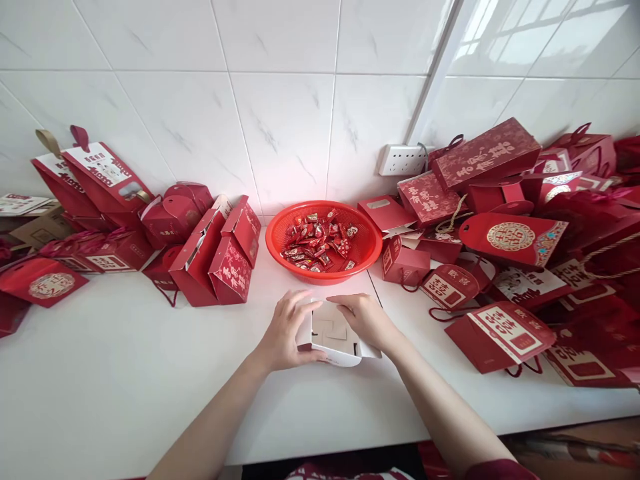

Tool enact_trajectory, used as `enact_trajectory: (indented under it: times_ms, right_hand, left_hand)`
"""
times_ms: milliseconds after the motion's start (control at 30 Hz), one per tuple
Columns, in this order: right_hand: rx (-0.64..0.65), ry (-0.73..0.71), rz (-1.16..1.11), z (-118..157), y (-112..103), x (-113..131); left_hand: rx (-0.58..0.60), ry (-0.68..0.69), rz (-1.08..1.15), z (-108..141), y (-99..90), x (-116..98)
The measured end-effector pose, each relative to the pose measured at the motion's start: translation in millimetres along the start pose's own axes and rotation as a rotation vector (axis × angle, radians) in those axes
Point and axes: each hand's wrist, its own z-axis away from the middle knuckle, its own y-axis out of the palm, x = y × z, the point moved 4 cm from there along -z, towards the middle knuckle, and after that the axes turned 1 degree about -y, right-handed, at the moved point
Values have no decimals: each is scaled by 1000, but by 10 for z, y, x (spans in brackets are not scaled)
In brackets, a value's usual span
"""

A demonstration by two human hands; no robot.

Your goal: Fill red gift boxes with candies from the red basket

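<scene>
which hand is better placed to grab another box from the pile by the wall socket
Right, I'd judge: the right hand is nearer the pile of red boxes, and the left hand would likely cross over it. Both are at the white box.

Behind the white tabletop (125, 373), a wall of glossy, grey-veined white tiles (280, 127) is fitted with 1 white power strip (403, 160) and crossed by 1 slanting strip of trim (436, 67). Barred window light (545, 30) is reflected at upper right.
</scene>
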Motion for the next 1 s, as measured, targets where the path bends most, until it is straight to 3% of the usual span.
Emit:
enact_trajectory:
  times_ms: [167, 333, 467, 567, 733, 867, 1000]
  right_hand:
    - [-16, -51, -69, -75, 36, -19]
    - [-82, -81, -94, -53, 89, -31]
    - [-213, -244, -19, -140, -150, 111]
    - [-263, -220, 1, -473, -468, 128]
    - [-155, 113, 159, -1418, -788, -268]
    - [10, 327, 250, -1997, -684, -668]
    - [106, 419, 325, -2253, -496, -899]
  left_hand:
    - [139, 1, 349, 22, 235, 86]
    - [68, -40, 444, -4, 330, 172]
    - [-30, -34, 407, -31, 330, 256]
    - [-57, -85, 490, -50, 349, 336]
    - [-58, -154, 590, -61, 372, 401]
    - [-66, -160, 573, -48, 366, 416]
    - [-34, -171, 573, -36, 377, 440]
